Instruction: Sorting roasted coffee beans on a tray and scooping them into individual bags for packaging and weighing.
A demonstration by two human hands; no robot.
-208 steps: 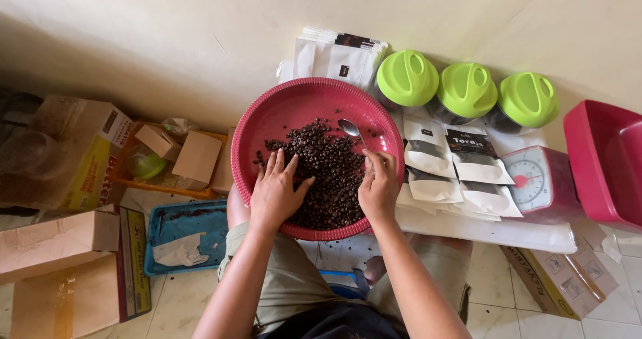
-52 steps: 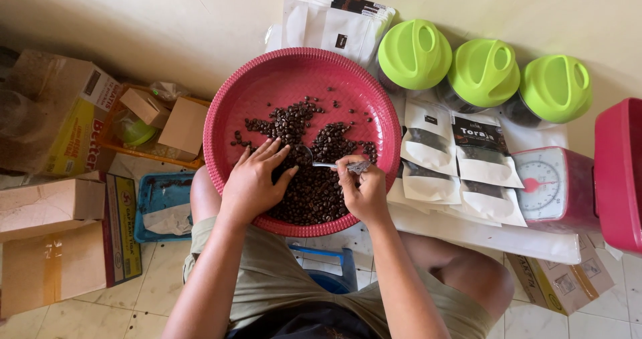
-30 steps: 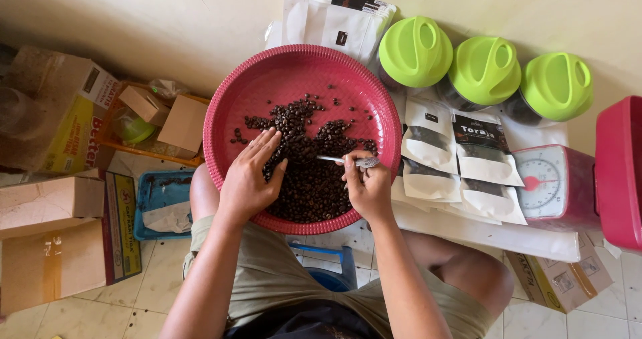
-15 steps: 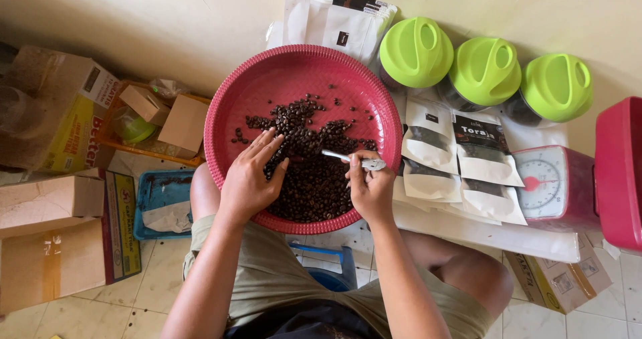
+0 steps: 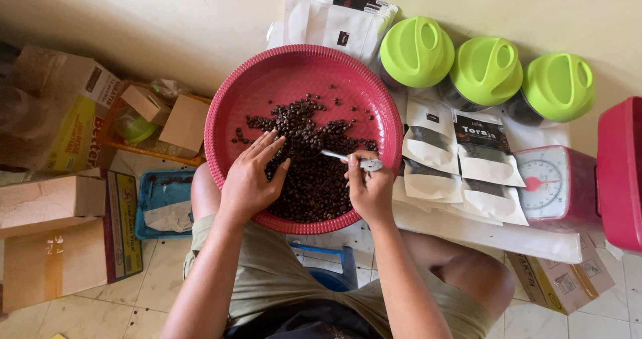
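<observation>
A round red basin [image 5: 267, 85] rests on my lap, with dark coffee beans [image 5: 314, 178] heaped in its near half. My left hand [image 5: 251, 178] lies flat on the beans, fingers spread. My right hand [image 5: 368, 185] grips a metal spoon [image 5: 328, 153] by its handle; the bowl of the spoon is loaded with beans just above the heap, close to my left fingertips.
Three jars with green lids [image 5: 485, 71] stand at the back right. White pouches [image 5: 461, 158] lie right of the basin, more pouches [image 5: 334, 18] behind it. A kitchen scale [image 5: 552, 188] and a red tub [image 5: 622, 172] sit far right. Cardboard boxes [image 5: 53, 198] and a blue tray [image 5: 160, 202] crowd the left.
My right hand has picked up the spoon and scooped beans, shifting its bowl left toward my left hand. My left hand has stayed on the heap.
</observation>
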